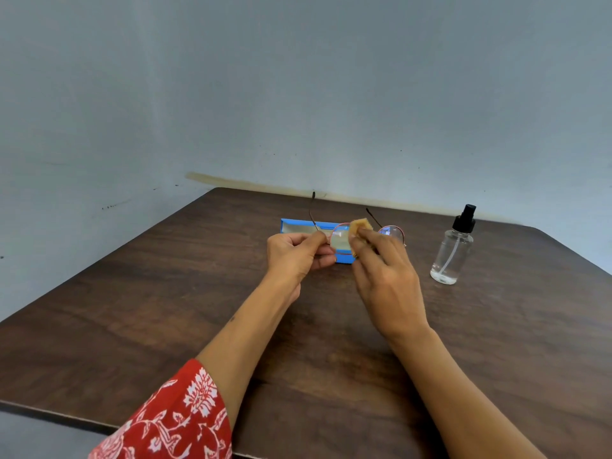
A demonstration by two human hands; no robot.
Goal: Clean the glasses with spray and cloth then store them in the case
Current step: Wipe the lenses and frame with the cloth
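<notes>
The glasses (344,238), round-lensed with a thin pinkish rim and dark temples, are held above the table (165,309), just in front of the blue case (298,226). Both temples are unfolded and are pointed away from the person, toward the wall (298,94). The frame is pinched at its left end by the left hand (294,256), whose fingers (323,251) are curled inward with the thumb pressed against the hinge area. A small tan cloth (359,226) is pinched by the right hand (384,276) and is pressed against the glasses near the bridge, between the two lenses; the fingers of this hand are drawn together around the cloth. The right lens is seen beyond that hand, partly hidden by it.

The case is lying open on the table directly behind the glasses, its pale lining visible. A clear spray bottle (452,250) with a black pump top is standing upright on the table, well to the right of the glasses, untouched by either hand. A red patterned sleeve (178,419) is seen on the left arm, nearest the camera.
</notes>
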